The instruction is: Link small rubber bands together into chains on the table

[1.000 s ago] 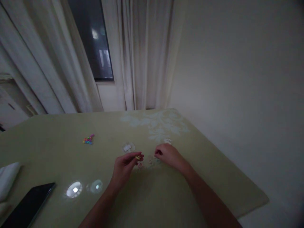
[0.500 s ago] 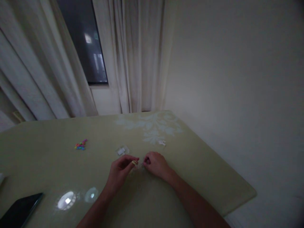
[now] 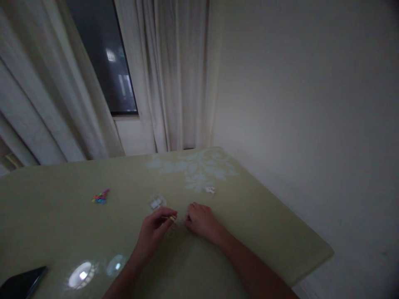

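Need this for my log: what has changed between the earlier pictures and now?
The right hand has moved closer to the left hand, away from the white pieces. The view has swung rightward, dropping the pale object at far left. No grasp or release is visible; what, if anything, the right hand holds is unclear. The left hand still pinches a yellowish piece; the colourful pile and white pieces stay put.

A small yellow piece point(image 3: 173, 217) was pinched between the thumb and fingers of the left hand point(image 3: 153, 228), partly covered by them, its exact shape blurred. It was held near the right hand point(image 3: 201, 221), with a gap between. Just below the piece, toward the near side, faint pale loops point(image 3: 170, 234) were seen against the table point(image 3: 258, 220), thin and blurred in outline.
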{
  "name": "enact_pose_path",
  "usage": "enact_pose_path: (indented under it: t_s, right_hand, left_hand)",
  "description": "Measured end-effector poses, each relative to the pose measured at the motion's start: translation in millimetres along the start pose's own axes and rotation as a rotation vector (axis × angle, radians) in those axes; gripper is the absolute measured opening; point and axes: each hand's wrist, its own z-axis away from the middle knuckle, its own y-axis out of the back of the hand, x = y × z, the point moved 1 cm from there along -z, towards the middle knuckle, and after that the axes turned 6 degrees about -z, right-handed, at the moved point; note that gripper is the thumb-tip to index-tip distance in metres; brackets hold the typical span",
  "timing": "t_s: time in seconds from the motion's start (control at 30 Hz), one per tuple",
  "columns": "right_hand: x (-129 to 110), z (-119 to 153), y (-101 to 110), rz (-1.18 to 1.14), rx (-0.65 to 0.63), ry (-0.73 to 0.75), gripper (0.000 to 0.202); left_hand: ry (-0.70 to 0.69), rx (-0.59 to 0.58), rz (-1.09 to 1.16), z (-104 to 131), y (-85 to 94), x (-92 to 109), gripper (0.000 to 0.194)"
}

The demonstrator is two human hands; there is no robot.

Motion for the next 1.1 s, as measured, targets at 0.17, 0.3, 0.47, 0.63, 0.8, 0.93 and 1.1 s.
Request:
enact_pose_path:
  t_s: [0.17, 0.3, 0.47, 0.63, 0.8, 0.93, 1.1]
  right_hand:
    - [10.2, 1.3, 3.7, -0.121, 0.085, -0.018, 0.012]
    - [10.3, -0.1, -3.0, -0.118, 0.093, -0.049, 0.014]
    - [10.0, -2.4, -4.5, -0.102, 0.064, -0.067, 0.015]
    - [9.3, -5.0, -1.7, -0.076, 0.018, 0.044, 0.013]
    - [7.1, -3.7, 2.5, -0.082, -0.02, 0.088, 0.006]
    - [7.8, -1.6, 2.1, -0.547, 0.013, 0.127, 0.006]
    - [6.1, -1.6, -4.6, -1.021, 0.021, 0.209, 0.021]
  left_hand:
    - [0.063, -0.03, 0.015, 0.4, -2.2, 0.4, 0.025]
    - [0.096, -0.034, 0.041, 0.4, -3.6, 2.3, 0.025]
    - [0.091, -0.044, 0.056, -0.3, -3.7, -0.1, 0.021]
    - [0.081, -0.055, 0.039, 0.0, -4.2, -3.9, 0.021]
    - [0.061, -0.06, -0.038, -0.4, -3.6, -4.6, 0.023]
    - [0.07, -0.092, -0.067, 0.6, -5.1, -0.9, 0.027]
    - [0.025, -0.095, -0.026, 3.5, -9.1, 4.6, 0.026]
